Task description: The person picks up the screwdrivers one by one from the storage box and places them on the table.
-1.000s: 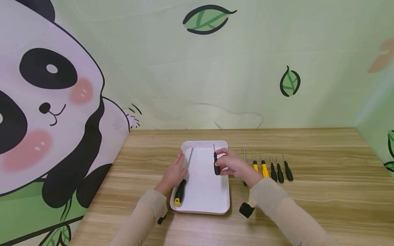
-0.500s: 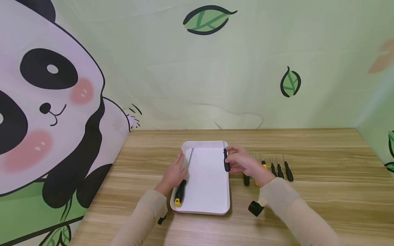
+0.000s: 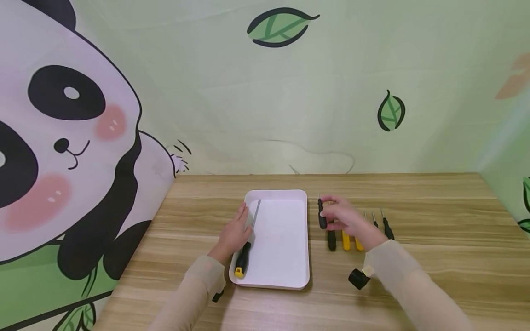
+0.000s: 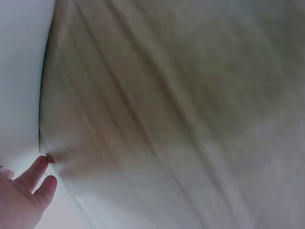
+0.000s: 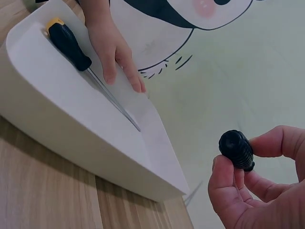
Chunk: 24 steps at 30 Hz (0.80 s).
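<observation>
My right hand (image 3: 345,217) pinches a small black screwdriver (image 3: 322,219) by its handle between thumb and fingers, its thin shaft pointing away from me. It is held just right of a white tray (image 3: 281,243). The right wrist view looks at the ribbed handle (image 5: 237,149) end-on. My left hand (image 3: 234,234) rests on the tray's left edge with fingers extended; in the left wrist view its fingertips (image 4: 44,162) are beside the tray wall. Inside the tray, along that side, lies a long screwdriver (image 3: 243,258) with a black handle and yellow end, its shaft partly behind the left hand.
Right of the tray lies a row of screwdrivers: one black-handled (image 3: 331,240), yellow-handled ones (image 3: 346,240), and small black ones (image 3: 387,229), partly covered by my right hand and forearm. The wooden table (image 3: 447,257) meets a panda-printed backdrop (image 3: 215,115) behind.
My right hand has carried the small black screwdriver rightward, from over the tray past its right edge to near the row. The left hand and the long screwdriver have stayed in place.
</observation>
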{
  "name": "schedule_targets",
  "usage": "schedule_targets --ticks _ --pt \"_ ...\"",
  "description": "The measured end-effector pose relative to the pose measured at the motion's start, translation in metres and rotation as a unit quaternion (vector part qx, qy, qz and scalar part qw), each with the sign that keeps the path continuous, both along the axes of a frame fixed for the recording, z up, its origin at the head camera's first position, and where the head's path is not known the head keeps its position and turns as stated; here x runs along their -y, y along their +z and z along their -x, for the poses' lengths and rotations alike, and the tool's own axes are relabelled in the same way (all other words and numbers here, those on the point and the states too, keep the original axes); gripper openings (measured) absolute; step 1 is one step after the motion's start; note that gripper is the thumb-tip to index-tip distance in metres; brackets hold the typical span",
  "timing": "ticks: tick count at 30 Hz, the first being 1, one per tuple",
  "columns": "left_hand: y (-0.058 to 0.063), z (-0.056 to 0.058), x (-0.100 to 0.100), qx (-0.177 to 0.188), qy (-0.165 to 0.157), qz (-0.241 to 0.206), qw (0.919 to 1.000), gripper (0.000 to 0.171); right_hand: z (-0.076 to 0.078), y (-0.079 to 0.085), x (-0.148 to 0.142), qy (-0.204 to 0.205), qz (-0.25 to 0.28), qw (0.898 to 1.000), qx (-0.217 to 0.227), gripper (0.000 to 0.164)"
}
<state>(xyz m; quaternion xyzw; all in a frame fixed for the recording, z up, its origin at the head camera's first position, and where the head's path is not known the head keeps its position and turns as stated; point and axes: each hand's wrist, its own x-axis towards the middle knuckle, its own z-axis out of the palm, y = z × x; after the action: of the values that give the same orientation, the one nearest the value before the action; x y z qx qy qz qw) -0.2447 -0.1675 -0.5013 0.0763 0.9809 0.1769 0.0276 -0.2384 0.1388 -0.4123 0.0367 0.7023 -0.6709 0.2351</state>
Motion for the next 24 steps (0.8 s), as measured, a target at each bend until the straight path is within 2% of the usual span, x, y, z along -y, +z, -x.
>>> schedule_targets --ticks 9,14,19,24 --pt "-0.001 0.000 0.000 0.003 0.000 0.001 1.0000 0.060 0.001 -0.005 -0.022 -0.003 0.013 1.000 -0.002 0.055" --pt "-0.001 0.001 0.000 0.002 0.001 0.004 1.0000 0.060 0.002 -0.009 -0.033 -0.005 0.003 1.000 0.002 0.056" --pt "-0.001 0.000 -0.001 0.006 0.006 0.005 1.0000 0.060 0.004 -0.011 -0.042 -0.012 -0.006 1.000 0.007 0.057" --pt "-0.001 0.001 -0.001 0.011 0.010 0.004 0.9999 0.061 0.004 -0.014 -0.048 -0.026 0.008 1.000 0.013 0.057"
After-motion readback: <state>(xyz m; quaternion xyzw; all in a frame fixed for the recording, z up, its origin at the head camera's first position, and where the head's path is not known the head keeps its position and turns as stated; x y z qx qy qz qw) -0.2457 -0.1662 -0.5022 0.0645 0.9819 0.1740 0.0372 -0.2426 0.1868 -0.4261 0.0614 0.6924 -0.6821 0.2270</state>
